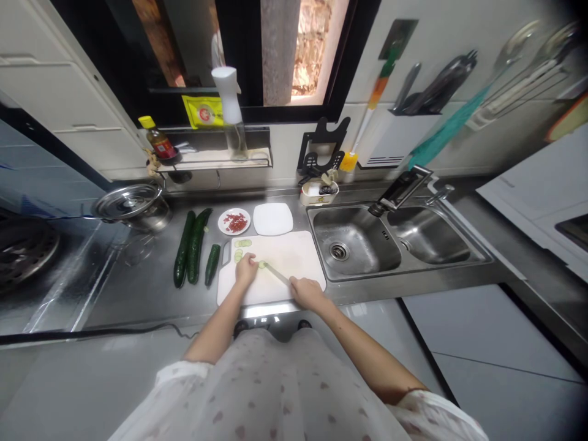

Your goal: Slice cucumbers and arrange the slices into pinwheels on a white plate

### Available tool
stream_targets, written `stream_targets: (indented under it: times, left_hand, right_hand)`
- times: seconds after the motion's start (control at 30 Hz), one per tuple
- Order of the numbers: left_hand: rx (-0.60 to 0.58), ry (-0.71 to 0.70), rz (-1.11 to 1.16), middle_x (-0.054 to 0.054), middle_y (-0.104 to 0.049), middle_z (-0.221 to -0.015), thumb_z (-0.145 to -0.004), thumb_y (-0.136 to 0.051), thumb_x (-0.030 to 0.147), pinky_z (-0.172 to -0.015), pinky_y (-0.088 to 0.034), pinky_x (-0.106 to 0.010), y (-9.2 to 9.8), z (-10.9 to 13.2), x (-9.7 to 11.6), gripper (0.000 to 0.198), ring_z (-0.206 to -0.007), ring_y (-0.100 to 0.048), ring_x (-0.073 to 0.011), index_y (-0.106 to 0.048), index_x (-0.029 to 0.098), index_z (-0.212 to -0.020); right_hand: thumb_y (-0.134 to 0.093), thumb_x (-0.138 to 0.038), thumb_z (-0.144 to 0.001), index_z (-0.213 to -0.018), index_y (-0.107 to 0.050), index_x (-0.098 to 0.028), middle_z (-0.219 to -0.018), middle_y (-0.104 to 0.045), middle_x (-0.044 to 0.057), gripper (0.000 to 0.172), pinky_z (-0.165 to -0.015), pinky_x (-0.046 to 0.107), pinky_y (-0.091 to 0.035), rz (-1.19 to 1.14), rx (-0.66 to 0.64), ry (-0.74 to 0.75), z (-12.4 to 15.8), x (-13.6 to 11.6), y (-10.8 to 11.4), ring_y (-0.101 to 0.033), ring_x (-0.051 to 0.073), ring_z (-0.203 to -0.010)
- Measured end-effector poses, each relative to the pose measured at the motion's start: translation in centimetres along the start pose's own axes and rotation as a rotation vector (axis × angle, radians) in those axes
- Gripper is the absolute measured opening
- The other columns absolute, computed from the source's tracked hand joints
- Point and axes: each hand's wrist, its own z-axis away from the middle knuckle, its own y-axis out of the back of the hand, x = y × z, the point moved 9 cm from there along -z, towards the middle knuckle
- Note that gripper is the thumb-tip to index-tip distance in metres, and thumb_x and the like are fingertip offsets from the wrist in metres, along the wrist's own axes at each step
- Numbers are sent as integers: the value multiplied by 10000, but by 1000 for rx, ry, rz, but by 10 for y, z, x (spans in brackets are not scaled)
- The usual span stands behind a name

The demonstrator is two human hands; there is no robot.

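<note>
A white cutting board (294, 245) lies on the steel counter in front of me. My right hand (307, 293) is closed around the handle of a knife (278, 274), whose blade points left across the board. Near its tip a small pale-green cucumber slice (262, 264) lies beside the fingers of my left hand (247, 271). That hand is curled closed over the board, and what its fingers hold is hidden. More cucumber slices (243, 243) are grouped at the board's upper left. Left of the board lie a short cucumber piece (212, 264) and two long cucumbers (195, 248).
Behind the board stand a plate of chopped red pieces (235, 221) and a white square plate (272, 219). A double sink (353, 245) adjoins the board's right side. A lidded pot (133, 205) is at the left; a small utensil caddy (318, 193) stands by the wall.
</note>
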Motion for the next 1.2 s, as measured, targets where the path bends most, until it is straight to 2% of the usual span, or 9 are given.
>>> stream_targets:
  times: [0.4, 0.7, 0.9, 1.2]
  left_hand:
    - [-5, -10, -2, -25, -688, -855, -768, -599, 138, -785, -443, -241, 0, -3, -1, 301, -821, -641, -165, -644, 195, -1059]
    - [-16, 1, -12, -17, -680, -850, -761, -613, 140, -766, -433, -235, -2, -5, -2, 308, -800, -633, -158, -634, 202, -1061]
    - [-27, 2, -9, -17, -680, -859, -763, -621, 151, -772, -426, -233, -2, -6, -3, 311, -812, -629, -155, -628, 204, -1069]
    - [-18, -15, -18, -12, -675, -836, -761, -612, 135, -745, -427, -232, -2, -7, -1, 283, -773, -627, -153, -639, 203, -1035]
  right_hand:
    - [-281, -274, -978, -1140, -553, -189, -1002, -682, 127, 328, -782, 311, -427, 98, -31, 62, -6, 4, 4, -645, 226, -937]
    - [-315, -225, -962, -1124, -548, -175, -949, -687, 133, 288, -743, 317, -452, 141, -20, 128, -17, 6, 3, -658, 244, -909]
    - [-346, -137, -911, -1173, -526, -164, -992, -678, 159, 318, -758, 338, -461, 125, -89, 101, -16, 1, 1, -657, 257, -935]
    - [-353, -147, -926, -1125, -541, -171, -976, -684, 143, 275, -752, 334, -469, 122, -85, 111, -19, -3, 3, -664, 237, -918]
